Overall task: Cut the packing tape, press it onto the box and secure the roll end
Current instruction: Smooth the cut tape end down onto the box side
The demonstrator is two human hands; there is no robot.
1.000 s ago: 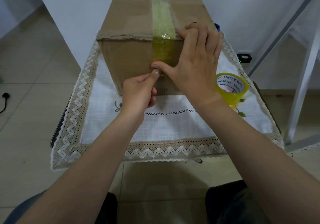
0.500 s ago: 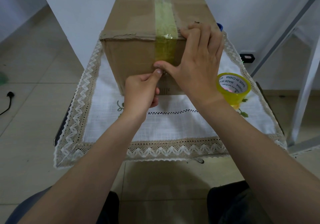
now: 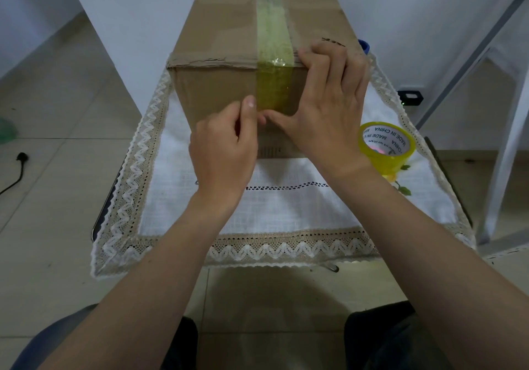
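While the box [image 3: 217,89] stands closed on the cloth [image 3: 286,209], left hand [image 3: 223,152] presses its thumb on the tape strip [image 3: 273,89], fingers curled, holding nothing. Right hand [image 3: 323,103] lies flat, open, over the near top edge w/ thumb at strip end. Tape roll [image 3: 386,146] sits right, near cloth edge.

My left hand [image 3: 223,146] and right hand [image 3: 323,106] are bare, with no rings, no watch and no gloves. Both forearms behind each grip are uncovered too; no sleeve reaches into view. The one fingernail showing at my left grip is short and unpainted. Below my forearms, my lap shows dark trousers [image 3: 380,338] on both thighs.
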